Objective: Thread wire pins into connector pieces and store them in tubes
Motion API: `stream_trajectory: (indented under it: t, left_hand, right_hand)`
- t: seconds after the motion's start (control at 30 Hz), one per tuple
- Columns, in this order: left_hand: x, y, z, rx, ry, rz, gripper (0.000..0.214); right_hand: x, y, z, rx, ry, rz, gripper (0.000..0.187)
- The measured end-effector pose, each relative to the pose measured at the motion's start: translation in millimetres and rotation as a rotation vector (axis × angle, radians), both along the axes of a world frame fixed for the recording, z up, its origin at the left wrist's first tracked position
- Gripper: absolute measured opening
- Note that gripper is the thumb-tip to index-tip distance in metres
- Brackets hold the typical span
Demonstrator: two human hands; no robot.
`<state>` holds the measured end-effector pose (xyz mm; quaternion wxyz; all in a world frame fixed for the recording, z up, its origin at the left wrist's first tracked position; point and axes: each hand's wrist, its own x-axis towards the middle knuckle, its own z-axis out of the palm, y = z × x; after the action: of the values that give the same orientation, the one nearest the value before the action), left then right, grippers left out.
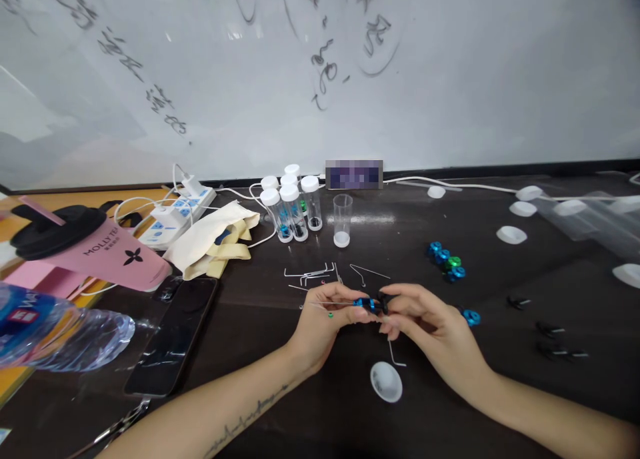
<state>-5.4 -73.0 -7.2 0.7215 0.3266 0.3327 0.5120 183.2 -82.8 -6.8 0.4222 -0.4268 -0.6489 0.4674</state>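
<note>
In the head view, my left hand (320, 329) pinches a small shiny blue metal part (364, 303) between thumb and fingers. A thin wire or rod extends left from it across my fingers. My right hand (433, 322) has its fingers closed on a small black piece (383, 303), which meets the right end of the blue part. Whether the two are joined I cannot tell. Below my hands lie an L-shaped hex key (397, 355) and a white cap (386, 381). More bent metal keys (313, 272) lie behind my left hand, near a tiny green bit (331, 315).
Capped clear tubes (290, 212) and an uncapped tube (343, 222) stand at the back. Blue and green parts (447, 260), black pieces (550, 330) and white caps (511, 235) lie right. Left are a phone (173, 335), pink cup (115, 245), bottle (65, 325) and power strip (175, 219).
</note>
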Motion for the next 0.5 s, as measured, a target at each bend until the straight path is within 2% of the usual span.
stream_trajectory:
  t: [0.13,0.33,0.5]
  left_hand:
    - [-0.2,-0.9,-0.7,0.002,0.014,-0.018,0.021]
    - [-0.7,-0.6,-1.6,0.008,0.003,-0.019,0.019]
    - [0.0,-0.8,-1.6,0.019,0.003,-0.030,0.019]
  right_hand:
    - [0.9,0.3,0.3,0.008,-0.017,0.016,0.014]
    - [2.0,0.2,-0.9,-0.010,0.002,0.012,0.020]
    - [0.9,-0.3,2.1,-0.010,-0.023,0.021,0.014]
